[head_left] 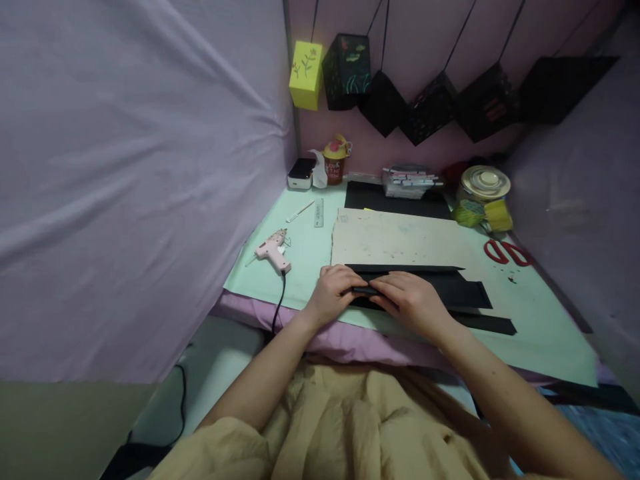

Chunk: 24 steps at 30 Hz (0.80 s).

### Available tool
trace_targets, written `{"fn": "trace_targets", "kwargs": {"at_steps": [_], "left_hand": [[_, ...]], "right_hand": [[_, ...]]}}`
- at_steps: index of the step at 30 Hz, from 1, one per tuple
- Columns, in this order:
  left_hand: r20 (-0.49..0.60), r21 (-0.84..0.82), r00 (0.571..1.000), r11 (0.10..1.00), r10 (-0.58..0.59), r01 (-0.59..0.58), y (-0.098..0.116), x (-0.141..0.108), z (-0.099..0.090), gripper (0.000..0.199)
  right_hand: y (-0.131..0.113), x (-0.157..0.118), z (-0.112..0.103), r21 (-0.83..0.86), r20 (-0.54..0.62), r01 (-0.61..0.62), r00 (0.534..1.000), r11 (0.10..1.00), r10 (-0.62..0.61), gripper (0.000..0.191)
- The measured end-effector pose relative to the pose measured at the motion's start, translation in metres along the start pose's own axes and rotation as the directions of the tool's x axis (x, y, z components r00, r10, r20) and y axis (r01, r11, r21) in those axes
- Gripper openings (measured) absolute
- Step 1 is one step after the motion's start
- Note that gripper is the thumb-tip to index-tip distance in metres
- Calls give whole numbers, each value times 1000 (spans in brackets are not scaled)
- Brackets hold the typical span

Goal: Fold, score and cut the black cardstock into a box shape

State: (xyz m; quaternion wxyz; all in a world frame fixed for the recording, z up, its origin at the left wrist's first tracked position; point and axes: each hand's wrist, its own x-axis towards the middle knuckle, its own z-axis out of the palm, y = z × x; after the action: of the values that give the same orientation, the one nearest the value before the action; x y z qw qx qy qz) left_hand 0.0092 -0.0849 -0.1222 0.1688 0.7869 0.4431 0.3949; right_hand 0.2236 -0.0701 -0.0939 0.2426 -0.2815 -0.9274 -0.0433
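Black card (441,291) lies near the near edge of the table, partly under both hands; a narrow black strip (489,323) shows on its near side, at right. Judgement: light, fairly stiff when flat, easily creased, low slip risk. Best hold is a light pinch on the raised edge, close to a fold, with thumb opposite fingertips (the long unsupported span at right could buckle).

Pose, near to far: forearms slant inward from the near corners, wrists low, palms down. Left hand (334,290): fingers together, curled, clamped on the card's raised edge. Right hand (409,297): fingers close together, tips pinching the same edge; its thumb is partly hidden. Fingertips of the two hands are just apart. Beyond them lies a pale board (395,239); a glue gun (274,251) rests at left.
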Motion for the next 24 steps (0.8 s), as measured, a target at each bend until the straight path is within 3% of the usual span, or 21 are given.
{"fn": "trace_targets", "kwargs": {"at_steps": [7,17,24], "left_hand": [[-88,-66,993,994,80,-86,-4,-1,2,18],[-107,-98,987,987,117,-128,-5,-2,3,12],[-188,-100,959,968,210,-232,-6,0,5,8]], "right_hand": [[1,-4,6,-33,-57,-14,998,999,13,24],[-1,-5,7,-6,-65,-15,998,1000,15,24],[0,-5,7,-26,-94,23,995,999,-25,21]]}}
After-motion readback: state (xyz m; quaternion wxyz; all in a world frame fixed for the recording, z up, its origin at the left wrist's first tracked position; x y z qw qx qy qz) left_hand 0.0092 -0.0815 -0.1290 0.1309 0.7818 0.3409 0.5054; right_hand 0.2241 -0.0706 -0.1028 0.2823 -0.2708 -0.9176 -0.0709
